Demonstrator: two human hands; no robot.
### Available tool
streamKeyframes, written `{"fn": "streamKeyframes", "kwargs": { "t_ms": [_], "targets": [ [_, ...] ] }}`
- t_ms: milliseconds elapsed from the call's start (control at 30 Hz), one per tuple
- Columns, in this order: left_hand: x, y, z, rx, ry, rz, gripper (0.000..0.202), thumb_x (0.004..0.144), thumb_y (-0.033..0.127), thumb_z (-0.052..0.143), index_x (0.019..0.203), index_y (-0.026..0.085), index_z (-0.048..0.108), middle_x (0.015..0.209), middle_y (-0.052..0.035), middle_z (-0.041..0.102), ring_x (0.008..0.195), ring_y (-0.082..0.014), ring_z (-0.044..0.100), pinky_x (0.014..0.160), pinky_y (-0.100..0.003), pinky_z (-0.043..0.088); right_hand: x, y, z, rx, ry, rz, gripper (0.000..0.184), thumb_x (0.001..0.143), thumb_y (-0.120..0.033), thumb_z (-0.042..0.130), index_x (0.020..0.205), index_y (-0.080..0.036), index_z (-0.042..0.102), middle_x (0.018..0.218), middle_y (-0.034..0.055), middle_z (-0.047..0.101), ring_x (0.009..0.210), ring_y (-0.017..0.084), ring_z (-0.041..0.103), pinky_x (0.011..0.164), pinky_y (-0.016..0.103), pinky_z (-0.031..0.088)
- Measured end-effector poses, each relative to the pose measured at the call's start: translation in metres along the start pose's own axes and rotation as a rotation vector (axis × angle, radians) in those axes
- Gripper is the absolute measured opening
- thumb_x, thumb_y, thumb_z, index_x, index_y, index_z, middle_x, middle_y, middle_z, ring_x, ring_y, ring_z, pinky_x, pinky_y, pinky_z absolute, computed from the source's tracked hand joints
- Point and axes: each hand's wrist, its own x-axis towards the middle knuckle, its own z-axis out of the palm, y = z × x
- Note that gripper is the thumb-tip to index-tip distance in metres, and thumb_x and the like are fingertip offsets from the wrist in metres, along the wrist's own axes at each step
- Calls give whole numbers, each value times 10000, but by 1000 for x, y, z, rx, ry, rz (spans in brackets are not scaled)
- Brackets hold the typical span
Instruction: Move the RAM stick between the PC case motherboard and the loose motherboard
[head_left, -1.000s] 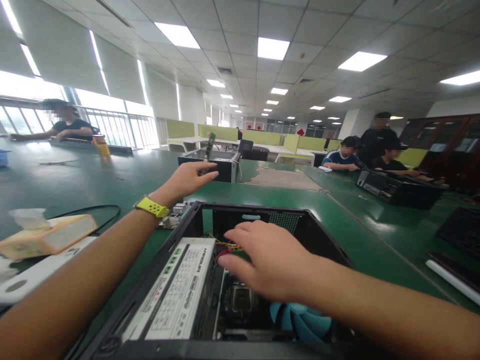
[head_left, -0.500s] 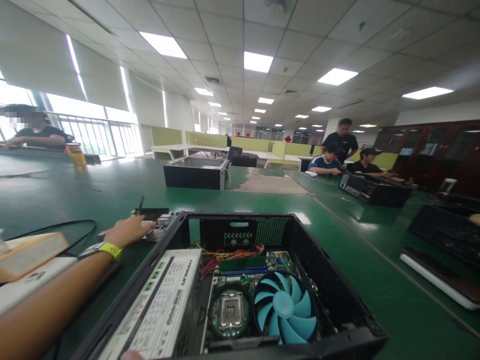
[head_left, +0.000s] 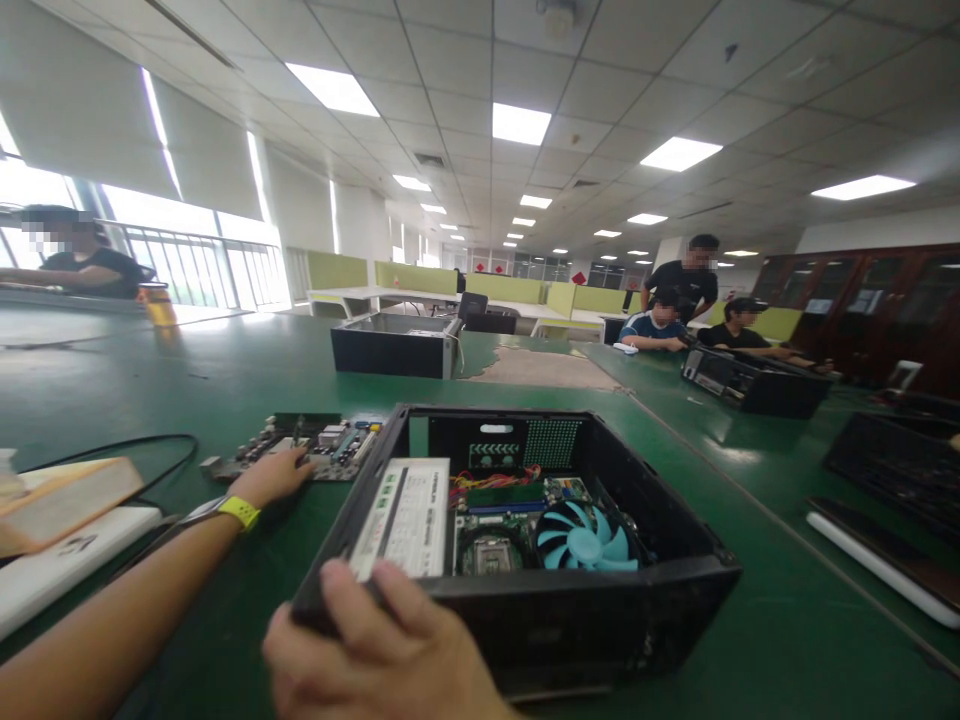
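My right hand [head_left: 382, 640] grips the near left corner of a black open computer case [head_left: 570, 620], fingers over its rim. Inside the case are a white-labelled power supply [head_left: 409, 515], a blue fan [head_left: 589, 540], coloured cables [head_left: 502, 482] and a green motherboard with a bare processor socket [head_left: 491, 556]. My left hand [head_left: 276, 478], with a yellow strap at the wrist, is over a loose motherboard [head_left: 349, 445] left of the case. A slim dark piece [head_left: 298, 430] rises by its bent fingers; what it is, I cannot make out.
At the left lie a white box [head_left: 82, 560], an orange-edged block [head_left: 82, 495] and a black cable [head_left: 161, 440]. Another case [head_left: 394, 352] stands farther back. To the right are a white-edged slab [head_left: 877, 560] and another case [head_left: 757, 380], near several people.
The computer case has shifted away from me and slightly right, showing its near wall. My right hand has come into fuller view on its corner. My left hand has moved slightly right and nearer.
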Motion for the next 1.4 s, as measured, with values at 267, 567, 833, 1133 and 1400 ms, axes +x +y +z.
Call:
{"fn": "streamKeyframes", "kwargs": {
  "t_ms": [267, 567, 833, 1133, 1400],
  "targets": [
    [-6, 1, 4, 12, 7, -39, 494, 799, 398, 364, 1139, 102, 566, 1072, -173, 627, 996, -305, 587, 836, -358, 424, -61, 145, 53, -46, -265, 500, 500, 849, -409, 472, 1330, -290, 405, 1483, -34, 236, 1360, 294, 89, 1096, 499, 118],
    [-16, 11, -2, 65, 41, -40, 500, 841, 345, 277, 1156, 82, 563, 1085, -169, 626, 999, -300, 592, 833, -351, 432, -190, 251, 88, -347, -535, 957, 644, 763, -442, 515, 1373, -316, 349, 1512, -89, 66, 1348, 376, 3, 1075, 516, 58],
    [-42, 60, 0, 94, 124, 108, 411, 816, 415, 371, 1012, 186, 649, 1004, -109, 662, 969, -272, 586, 786, -329, 431, -245, 277, 86, -338, -691, 1207, 646, 768, -491, 489, 1369, -296, 357, 1523, 0, 23, 1339, 408, 25, 1046, 531, 73],
    [-130, 180, -8, -15, 116, 430, 250, 796, 359, 482, 830, 203, 673, 924, -92, 662, 987, -252, 543, 920, -396, 340, -155, 196, 103, 95, -335, 1151, 688, 819, -585, 383, 1412, -257, 267, 1486, 91, 209, 1342, 354, 145, 1032, 501, 204],
    [-216, 242, -16, -196, -40, 661, 308, 764, 405, 557, 978, 194, 623, 1036, -94, 648, 1142, -282, 455, 1020, -455, 257, -118, 129, 122, 592, -75, 1089, 636, 812, -477, 454, 1353, -150, 392, 1409, 110, 370, 1307, 246, 301, 1067, 392, 247]
  ]
}}
